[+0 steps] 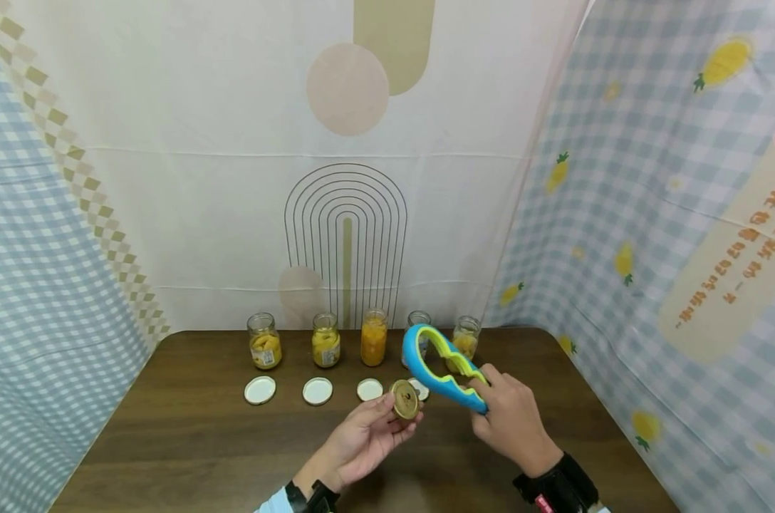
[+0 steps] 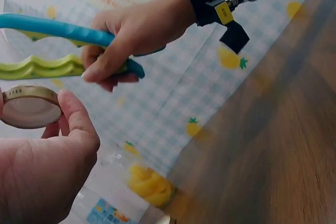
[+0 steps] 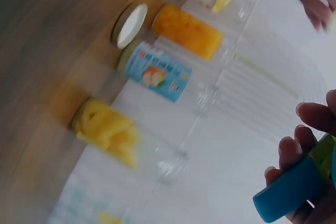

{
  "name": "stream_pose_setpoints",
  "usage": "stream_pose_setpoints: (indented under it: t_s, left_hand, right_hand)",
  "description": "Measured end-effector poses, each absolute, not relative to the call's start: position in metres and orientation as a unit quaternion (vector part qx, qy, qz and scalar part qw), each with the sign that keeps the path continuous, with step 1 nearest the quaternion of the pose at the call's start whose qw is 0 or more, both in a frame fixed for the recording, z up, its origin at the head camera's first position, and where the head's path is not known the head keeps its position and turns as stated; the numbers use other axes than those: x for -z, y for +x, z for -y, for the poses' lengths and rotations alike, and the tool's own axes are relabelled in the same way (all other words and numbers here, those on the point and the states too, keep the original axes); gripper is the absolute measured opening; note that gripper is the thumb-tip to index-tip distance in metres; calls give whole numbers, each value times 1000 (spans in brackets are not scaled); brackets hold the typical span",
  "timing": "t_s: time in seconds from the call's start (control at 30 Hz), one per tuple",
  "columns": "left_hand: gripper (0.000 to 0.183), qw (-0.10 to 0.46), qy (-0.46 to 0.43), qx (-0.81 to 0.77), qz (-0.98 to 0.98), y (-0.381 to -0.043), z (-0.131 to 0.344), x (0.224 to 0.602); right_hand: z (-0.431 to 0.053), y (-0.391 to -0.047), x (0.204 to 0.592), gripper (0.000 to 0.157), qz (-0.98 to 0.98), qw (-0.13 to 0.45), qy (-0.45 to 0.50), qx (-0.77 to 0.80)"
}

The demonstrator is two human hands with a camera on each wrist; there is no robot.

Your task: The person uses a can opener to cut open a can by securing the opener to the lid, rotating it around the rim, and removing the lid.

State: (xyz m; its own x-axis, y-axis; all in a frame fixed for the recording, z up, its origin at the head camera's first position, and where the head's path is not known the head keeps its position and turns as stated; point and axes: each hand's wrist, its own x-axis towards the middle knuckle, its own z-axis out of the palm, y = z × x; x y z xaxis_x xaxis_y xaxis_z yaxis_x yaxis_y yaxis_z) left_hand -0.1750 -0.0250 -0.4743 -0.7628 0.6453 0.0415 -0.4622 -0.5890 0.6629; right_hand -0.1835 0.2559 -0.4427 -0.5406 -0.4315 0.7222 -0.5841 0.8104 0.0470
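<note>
In the head view my left hand [image 1: 368, 442] pinches a gold jar lid [image 1: 406, 400] between thumb and fingers, held up over the table. The lid's white inner side faces the camera in the left wrist view. My right hand [image 1: 514, 417] grips the handles of a blue-and-green jar opener [image 1: 448, 390], whose toothed loop points up and left, close to the lid. In the right wrist view the fingers curl round the blue handle end [image 3: 291, 195]. Just behind the opener stand an uncapped jar of yellow fruit [image 1: 466, 340] and a blue-labelled jar [image 3: 160, 72], partly covered in the head view.
Further left along the table's back edge stand three more uncapped fruit jars, one with orange fruit [image 1: 374, 340]. White-lined lids [image 1: 318, 391] lie in front of the jars. Hanging cloth [image 1: 221, 214] encloses the brown table [image 1: 201, 442] at the back and sides.
</note>
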Motion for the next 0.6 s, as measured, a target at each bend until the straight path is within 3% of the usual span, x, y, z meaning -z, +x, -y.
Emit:
stream_pose_setpoints:
  t_s: [0.23, 0.4, 0.6]
  left_hand:
    - [49, 266, 110, -861, -419, -177, 25, 479]
    - [52, 218, 98, -820, -520, -172, 23, 478]
    - [50, 153, 110, -734, -653, -165, 19, 477]
  right_hand:
    - [-286, -191, 445, 28, 884, 392, 230, -106]
    - [-304, -195, 450, 23, 890, 394, 203, -108]
    - [-316, -197, 461, 40, 895, 392, 179, -112]
